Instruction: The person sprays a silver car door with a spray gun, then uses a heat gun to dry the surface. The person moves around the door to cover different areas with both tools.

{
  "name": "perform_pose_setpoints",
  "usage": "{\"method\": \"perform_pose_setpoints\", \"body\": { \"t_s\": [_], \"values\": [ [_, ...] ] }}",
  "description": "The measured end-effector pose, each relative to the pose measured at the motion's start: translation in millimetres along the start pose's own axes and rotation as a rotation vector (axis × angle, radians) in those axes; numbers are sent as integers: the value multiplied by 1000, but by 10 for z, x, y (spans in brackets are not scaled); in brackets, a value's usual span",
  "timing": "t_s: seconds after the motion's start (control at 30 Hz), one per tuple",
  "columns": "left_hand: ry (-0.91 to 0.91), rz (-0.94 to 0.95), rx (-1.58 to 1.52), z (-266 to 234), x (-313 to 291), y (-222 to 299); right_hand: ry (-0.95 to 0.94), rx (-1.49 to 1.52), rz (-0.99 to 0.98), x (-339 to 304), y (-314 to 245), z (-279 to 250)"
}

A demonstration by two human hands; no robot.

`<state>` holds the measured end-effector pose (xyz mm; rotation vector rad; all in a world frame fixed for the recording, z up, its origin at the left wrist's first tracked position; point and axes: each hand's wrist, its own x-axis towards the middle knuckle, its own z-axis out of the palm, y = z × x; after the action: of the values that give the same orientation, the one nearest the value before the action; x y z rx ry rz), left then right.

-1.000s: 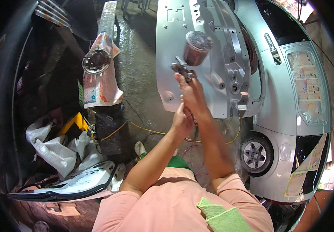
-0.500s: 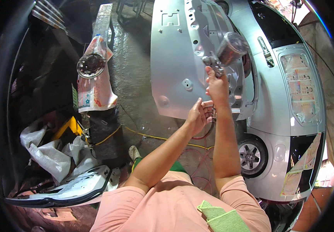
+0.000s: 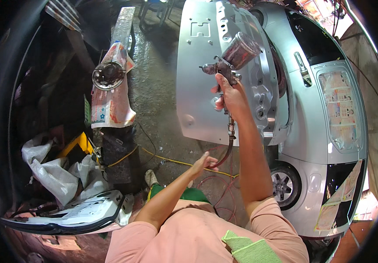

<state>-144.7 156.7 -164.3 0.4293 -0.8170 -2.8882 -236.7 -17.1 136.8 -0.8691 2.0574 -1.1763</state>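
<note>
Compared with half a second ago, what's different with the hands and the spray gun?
The left hand has moved back toward the body, beside the hose; contact is unclear. The right hand has swung the spray gun left over the silver panel. Unchanged: its grip on the spray gun, the panel and the car.

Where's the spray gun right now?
In the head view, the spray gun is in the person's right hand, above and right of centre, in front of the silver panel.
</note>
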Motion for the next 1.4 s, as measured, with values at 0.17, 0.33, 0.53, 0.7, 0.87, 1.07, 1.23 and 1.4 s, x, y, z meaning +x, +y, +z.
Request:
{"method": "perform_pose_setpoints", "body": {
  "t_s": [0.17, 0.33, 0.53, 0.7, 0.87, 1.07, 1.23, 1.4],
  "values": [
    [110, 59, -8, -313, -534, -348, -103, -17, -48, 315, -165, 261],
    [153, 102, -216, -76, -855, -161, -91, -120, -149, 845, -56, 624],
    [156, 158, -110, 272, -915, 340, 42, -297, -218, 1394, 51, 436],
    [57, 203, -117, 429, -737, 323, 206, -268, -147, 1565, -86, -230],
    [-18, 207, -104, 623, -683, 434, 460, -458, -197, 1412, -281, -717],
    [-13, 120, -37, 612, -742, 285, 393, -528, -184, 1047, -311, -671],
    [22, 5, 25, 447, -937, 15, 75, -356, -134, 727, -66, -203],
    [33, -52, 65, 322, -1055, -365, -135, -298, -140, 251, 99, 220]
  ]
}}
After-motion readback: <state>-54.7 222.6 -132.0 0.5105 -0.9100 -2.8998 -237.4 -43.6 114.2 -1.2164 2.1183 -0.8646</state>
